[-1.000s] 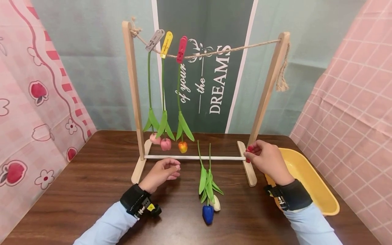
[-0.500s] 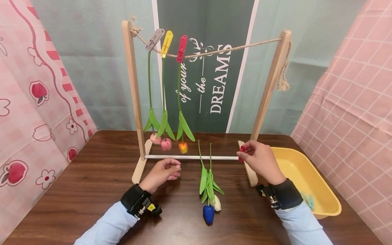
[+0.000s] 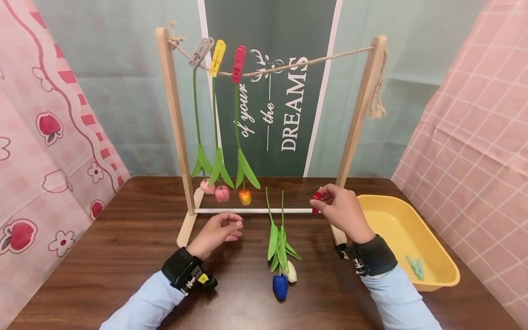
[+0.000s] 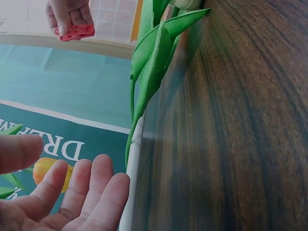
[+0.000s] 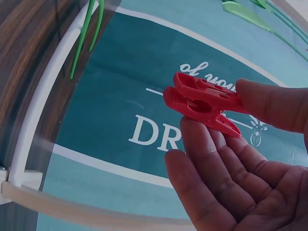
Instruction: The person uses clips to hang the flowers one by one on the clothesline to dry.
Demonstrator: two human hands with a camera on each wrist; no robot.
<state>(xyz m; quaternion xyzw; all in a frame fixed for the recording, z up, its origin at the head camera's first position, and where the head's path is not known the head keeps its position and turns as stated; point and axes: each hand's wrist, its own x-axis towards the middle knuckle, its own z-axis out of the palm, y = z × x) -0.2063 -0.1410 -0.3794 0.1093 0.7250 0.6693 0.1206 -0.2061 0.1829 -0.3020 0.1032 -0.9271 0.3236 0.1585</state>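
Note:
Between thumb and fingers my right hand (image 3: pixel 344 211) pinches a red clothespin (image 5: pixel 204 101), held near the right foot of the wooden stand. My left hand (image 3: pixel 216 233) hovers over the table with loosely bent fingers and nothing in them. Two artificial tulips, one blue (image 3: pixel 280 287) and one white (image 3: pixel 292 272), lie together between the hands, stems pointing to the back. From the rope (image 3: pixel 313 61) hang three upside-down tulips: a pale pink one (image 3: pixel 207 186), a pink one (image 3: pixel 222 194) and an orange one (image 3: pixel 245 197). Grey (image 3: pixel 201 52), yellow (image 3: pixel 217 58) and red (image 3: pixel 238 64) clothespins hold their stems.
The stand has a left post (image 3: pixel 175 119), a right post (image 3: pixel 359 114) and a white crossbar (image 3: pixel 251 211) low down. At the right, a yellow tray (image 3: pixel 447 270) holds a light green clothespin (image 3: pixel 415 267). Curtains surround the table (image 3: pixel 136 275).
My right hand has moved left, away from the yellow tray, carrying the red clothespin. The green clothespin in the tray has come into sight. My left hand has stayed where it was.

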